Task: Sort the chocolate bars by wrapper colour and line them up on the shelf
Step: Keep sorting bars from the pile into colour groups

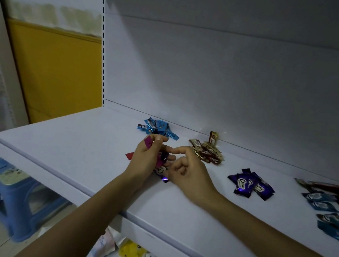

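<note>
**Foil-wrapped bars in loose colour heaps on a white shelf**

The shelf (pixel 80 151) is a smooth, matt white slab with a rounded front lip, backed by a plain white back panel (pixel 209 80). The small chocolate bars on it are flat oblong pillows in glossy, crinkled foil. Their ends are pinched into fins, and some show a white "Choco" script. They lie in loose heaps, not rows. A light-blue pile (pixel 156 127) sits at the rear by the panel. To its right is a gold-and-brown pile (pixel 207 151), with one bar propped on end against the panel. A purple pile (pixel 249 184) lies nearer the front, and a mixed heap (pixel 326 203) of dark blue and red wrappers lies at the right edge of view.

The left hand (pixel 145 161) is over the middle of the shelf, its fingers curled round a bunch of magenta bars (pixel 148 143). Thumb and forefinger pinch one shiny magenta end, and a red tip sticks out on the hand's left. The right hand (pixel 189 171) is just beside it, fingers curled and forefinger stretched toward the left fingers. A purple bar (pixel 161 173) lies between the two hands at the right fingertips. Whether the right hand grips it cannot be told.

Lower left stands a blue moulded plastic stool (pixel 9 196), with a flat yellow panel (pixel 55 67) behind the shelf's end. Soft packets (pixel 131 252) lie on the shelf below.
</note>
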Demonstrator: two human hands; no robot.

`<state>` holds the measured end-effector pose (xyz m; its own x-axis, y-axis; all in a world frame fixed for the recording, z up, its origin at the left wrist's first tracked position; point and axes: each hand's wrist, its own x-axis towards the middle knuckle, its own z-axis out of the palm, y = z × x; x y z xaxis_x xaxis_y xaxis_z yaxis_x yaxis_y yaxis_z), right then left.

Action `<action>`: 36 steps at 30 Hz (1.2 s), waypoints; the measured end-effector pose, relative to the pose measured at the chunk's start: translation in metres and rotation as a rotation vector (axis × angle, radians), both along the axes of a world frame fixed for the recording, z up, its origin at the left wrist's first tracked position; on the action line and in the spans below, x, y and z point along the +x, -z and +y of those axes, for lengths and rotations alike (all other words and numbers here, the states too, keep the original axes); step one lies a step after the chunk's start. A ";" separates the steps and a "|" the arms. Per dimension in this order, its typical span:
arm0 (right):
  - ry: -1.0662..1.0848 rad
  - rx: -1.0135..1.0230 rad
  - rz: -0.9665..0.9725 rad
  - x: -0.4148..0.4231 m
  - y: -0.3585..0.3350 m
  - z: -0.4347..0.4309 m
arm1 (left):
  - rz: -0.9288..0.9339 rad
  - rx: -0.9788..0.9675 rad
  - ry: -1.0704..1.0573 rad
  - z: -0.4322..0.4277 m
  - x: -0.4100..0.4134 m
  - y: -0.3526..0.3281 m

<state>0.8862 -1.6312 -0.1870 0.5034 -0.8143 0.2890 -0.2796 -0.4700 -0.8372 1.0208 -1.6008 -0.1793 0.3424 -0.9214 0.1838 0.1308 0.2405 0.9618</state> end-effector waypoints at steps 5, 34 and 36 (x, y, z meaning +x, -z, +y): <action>0.080 0.233 -0.157 -0.005 -0.005 -0.007 | -0.100 0.009 -0.076 -0.005 0.001 0.005; 0.710 -0.360 0.552 -0.158 -0.016 -0.035 | -1.348 -0.201 0.206 0.002 -0.053 0.002; 0.708 -0.329 0.599 -0.158 -0.014 -0.034 | -0.767 -0.136 0.336 -0.001 -0.072 -0.007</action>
<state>0.7287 -1.6648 -0.1735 0.0677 -0.9087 0.4119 -0.9218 -0.2149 -0.3225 0.9487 -1.6013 -0.1727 -0.2105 -0.9050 0.3697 -0.4610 0.4254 0.7788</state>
